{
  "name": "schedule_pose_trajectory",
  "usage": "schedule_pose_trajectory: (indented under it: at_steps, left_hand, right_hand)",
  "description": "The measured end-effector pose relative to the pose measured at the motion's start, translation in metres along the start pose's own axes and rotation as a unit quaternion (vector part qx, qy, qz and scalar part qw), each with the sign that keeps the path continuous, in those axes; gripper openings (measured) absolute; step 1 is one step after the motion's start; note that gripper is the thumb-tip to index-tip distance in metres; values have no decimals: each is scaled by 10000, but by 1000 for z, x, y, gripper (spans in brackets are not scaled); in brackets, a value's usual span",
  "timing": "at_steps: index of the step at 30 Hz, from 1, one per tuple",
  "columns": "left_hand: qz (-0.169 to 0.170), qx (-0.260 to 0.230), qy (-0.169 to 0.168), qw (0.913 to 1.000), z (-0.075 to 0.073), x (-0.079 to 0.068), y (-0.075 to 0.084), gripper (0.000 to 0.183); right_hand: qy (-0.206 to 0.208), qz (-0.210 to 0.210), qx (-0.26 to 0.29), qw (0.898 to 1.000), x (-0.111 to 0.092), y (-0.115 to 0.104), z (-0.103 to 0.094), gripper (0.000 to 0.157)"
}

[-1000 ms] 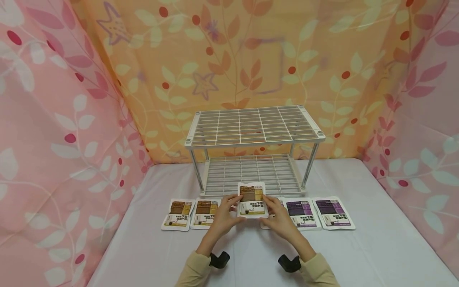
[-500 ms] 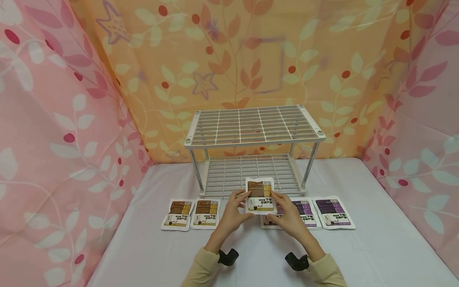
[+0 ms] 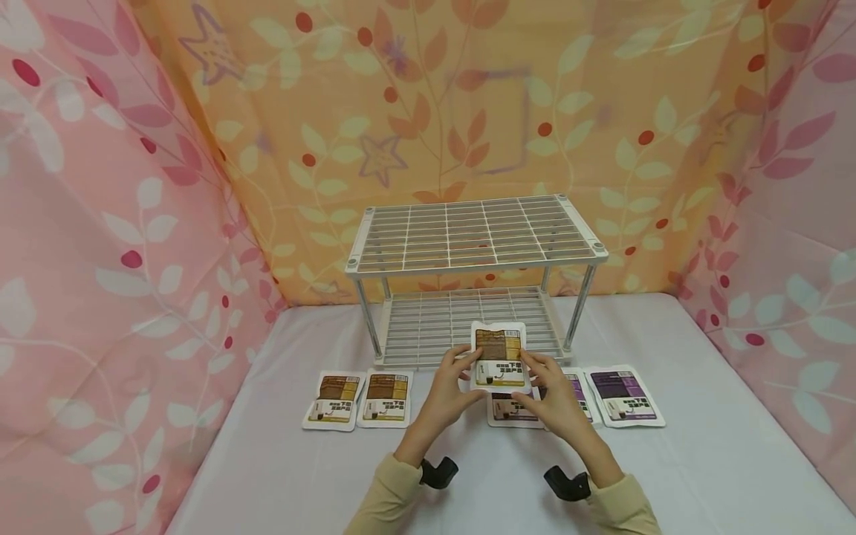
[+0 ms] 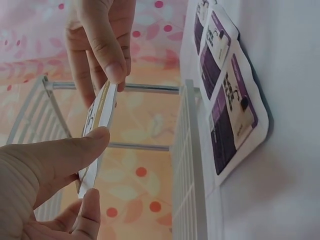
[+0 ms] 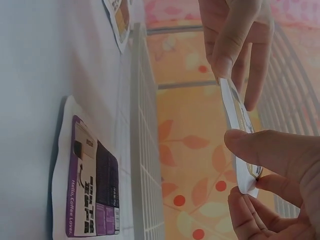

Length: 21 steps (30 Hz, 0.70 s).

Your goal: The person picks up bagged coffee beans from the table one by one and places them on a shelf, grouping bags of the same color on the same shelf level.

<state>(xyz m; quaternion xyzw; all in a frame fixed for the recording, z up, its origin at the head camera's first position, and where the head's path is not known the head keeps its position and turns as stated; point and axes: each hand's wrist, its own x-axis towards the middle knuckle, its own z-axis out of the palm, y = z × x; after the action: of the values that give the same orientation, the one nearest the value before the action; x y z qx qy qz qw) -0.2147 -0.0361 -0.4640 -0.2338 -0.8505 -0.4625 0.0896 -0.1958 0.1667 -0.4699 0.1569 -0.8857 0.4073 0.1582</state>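
Both hands hold one flat white packet with a brown and yellow label [image 3: 498,358], raised above the table in front of the rack. My left hand [image 3: 444,390] pinches its left edge between thumb and fingers. The right edge is pinched by my right hand [image 3: 560,394]. In the left wrist view the packet [image 4: 100,120] appears nearly edge-on between the two hands. Below it lies a row of purple-labelled coffee packets, partly covered by the right hand; the rightmost purple packet [image 3: 622,396] shows whole. Two more brown-and-yellow packets [image 3: 386,400] lie left of the left hand.
A white two-tier wire rack [image 3: 468,236] on metal posts stands behind the packets. Its lower shelf [image 3: 428,319] sits low at the table. White cloth covers the table [image 3: 267,475]. Patterned fabric [image 3: 267,148] encloses the back and sides.
Both hands have moved to the right and slightly toward the rack, carrying the brown-and-yellow packet. The leftmost purple packet is more exposed now. The packets on the table stay in place.
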Motion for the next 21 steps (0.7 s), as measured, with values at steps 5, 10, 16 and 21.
schedule_pose_trajectory:
  at_steps: [5, 10, 16, 21]
  left_hand:
    - [-21, 35, 17, 10000, 1, 4, 7, 68]
    - [-62, -14, 56, 10000, 2, 7, 12, 67]
    - [-49, -91, 145, 9998, 2, 10, 19, 67]
    - [111, -110, 247, 9996, 3, 16, 26, 66]
  right_hand:
    - [122, -217, 55, 9997, 0, 0, -6, 72]
    - [279, -355, -135, 9989, 0, -2, -12, 70]
    - [349, -633, -316, 9969, 2, -4, -19, 70]
    - [501, -839, -462, 9941, 6, -6, -28, 72]
